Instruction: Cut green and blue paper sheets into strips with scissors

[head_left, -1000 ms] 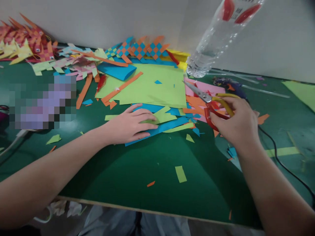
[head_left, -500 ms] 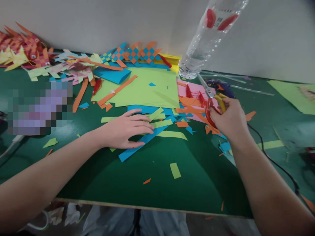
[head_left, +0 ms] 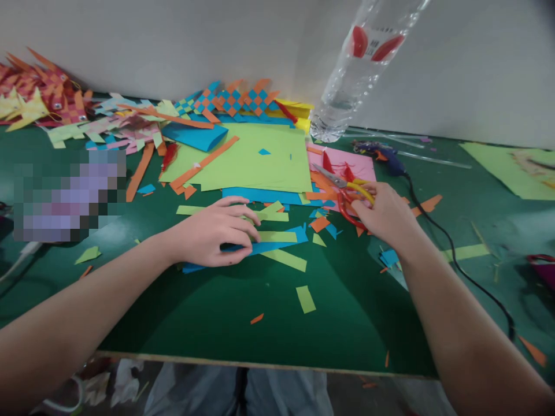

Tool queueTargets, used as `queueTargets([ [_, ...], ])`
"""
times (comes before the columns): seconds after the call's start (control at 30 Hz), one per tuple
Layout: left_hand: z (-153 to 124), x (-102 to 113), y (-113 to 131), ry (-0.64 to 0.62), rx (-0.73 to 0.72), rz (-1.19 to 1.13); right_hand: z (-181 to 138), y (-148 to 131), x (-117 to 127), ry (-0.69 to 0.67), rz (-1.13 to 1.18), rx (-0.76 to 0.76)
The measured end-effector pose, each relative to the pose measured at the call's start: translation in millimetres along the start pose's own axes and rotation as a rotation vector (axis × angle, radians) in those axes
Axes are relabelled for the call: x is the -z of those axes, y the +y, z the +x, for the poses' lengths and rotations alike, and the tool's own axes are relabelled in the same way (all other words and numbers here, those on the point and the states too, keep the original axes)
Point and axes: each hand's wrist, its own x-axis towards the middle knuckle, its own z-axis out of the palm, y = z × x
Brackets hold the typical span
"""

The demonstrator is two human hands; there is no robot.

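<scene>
My left hand (head_left: 212,231) is palm down, its fingers curled and its thumb drawn in on a blue paper strip (head_left: 269,245). Across and beside that strip lie light green paper strips (head_left: 284,261), some partly hidden under the hand. A pair of scissors (head_left: 347,188) with red and yellow handles is held in my right hand (head_left: 384,214). The blades point up and left over a pink sheet (head_left: 362,164) and orange scraps. Just left of them is a stack of light green sheets (head_left: 269,167).
A tilted water bottle (head_left: 347,86) stands by the wall. Woven paper fish (head_left: 260,99) and a heap of strips (head_left: 130,121) line the back. A glue gun (head_left: 392,159) trails a black cable at right. A blurred-out object (head_left: 73,196) lies left.
My right hand has brought the scissors down and left, away from the bottle. My left hand's fingers have curled in, and the blue strip has shifted left and turned.
</scene>
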Motion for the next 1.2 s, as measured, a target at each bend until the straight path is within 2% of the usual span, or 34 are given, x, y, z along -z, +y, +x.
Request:
queueTargets([
  [0.1, 1, 0, 0, 0.093, 0.041, 0.068, -3, -5, 3, -0.022, -0.064, -0.040],
  [0.23, 0, -3, -5, 0.295, 0.232, 0.323, -9, -18, 10, -0.016, -0.132, -0.011],
  [0.33, -2, -5, -11, 0.287, 0.350, 0.478, -13, -33, 18, 0.045, -0.152, 0.085],
  [0.4, -5, -6, -15, 0.259, 0.398, 0.535, -17, -45, 22, 0.075, -0.096, 0.187],
  [0.5, -9, -8, -22, 0.225, 0.451, 0.562, -26, -62, 24, 0.040, 0.027, 0.440],
  [0.63, -12, -8, -31, 0.203, 0.522, 0.528, -41, -84, 16, -0.087, 0.075, 0.759],
  [0.7, -12, -8, -33, 0.182, 0.548, 0.517, -48, -91, 9, -0.173, 0.051, 0.841],
  [0.87, -10, -9, -35, 0.157, 0.542, 0.528, -55, -100, -5, -0.285, 0.004, 0.870],
  [1.2, -13, -11, -44, 0.260, 0.413, 0.629, -53, -102, 2, -0.172, 0.105, 0.886],
])
